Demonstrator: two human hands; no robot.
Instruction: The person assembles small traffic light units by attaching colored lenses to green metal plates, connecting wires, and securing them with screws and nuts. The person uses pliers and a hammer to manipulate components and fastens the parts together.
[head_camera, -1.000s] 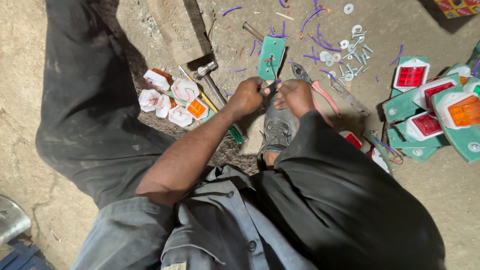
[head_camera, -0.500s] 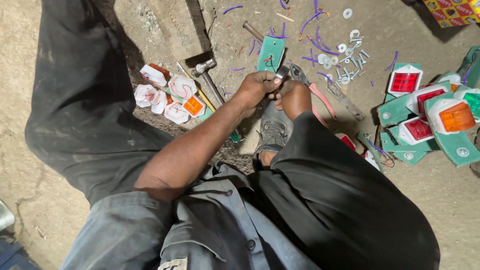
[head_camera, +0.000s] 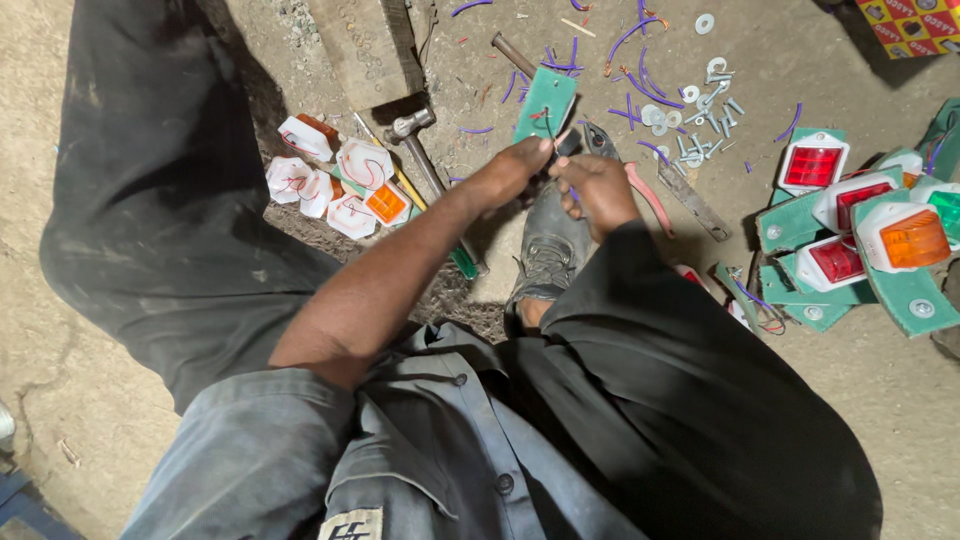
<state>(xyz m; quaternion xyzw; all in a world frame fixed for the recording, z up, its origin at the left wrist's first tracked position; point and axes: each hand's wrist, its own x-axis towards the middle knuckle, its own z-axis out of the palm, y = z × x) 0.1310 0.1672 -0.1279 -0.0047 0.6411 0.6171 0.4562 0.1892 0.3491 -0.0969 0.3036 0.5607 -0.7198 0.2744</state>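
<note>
Right now your left hand (head_camera: 510, 172) is pinched closed on the lower end of a green backing plate (head_camera: 545, 105), which lies flat on the dusty floor (head_camera: 470, 80) just ahead of your shoe (head_camera: 550, 245). Thin red wires show on the plate close to your fingertips. Your right hand (head_camera: 600, 188) sits just beside the left, fingers curled in toward the same spot; whether it grips anything you cannot tell, since the fingertips are turned away from view. Pliers with pink handles (head_camera: 640, 185) lie touching or just behind that right hand, their dark head pointing toward the plate. A hammer (head_camera: 420, 150) rests on the floor to the left of your forearm, its head near a block of wood (head_camera: 365, 45). Further left, a cluster of white lamp housings (head_camera: 335, 180) lies in a small heap, one with an orange lens. Beyond your hands, purple wire offcuts (head_camera: 625, 45) are scattered about, and near them a loose pile of washers and screws (head_camera: 695, 110). To your right, well apart from the hands, assembled marker lamps on green plates (head_camera: 860, 230) are heaped together, showing red, orange and one green lens. Your dark trousers fill the near part of the view, one knee on each side of the shoe.
</note>
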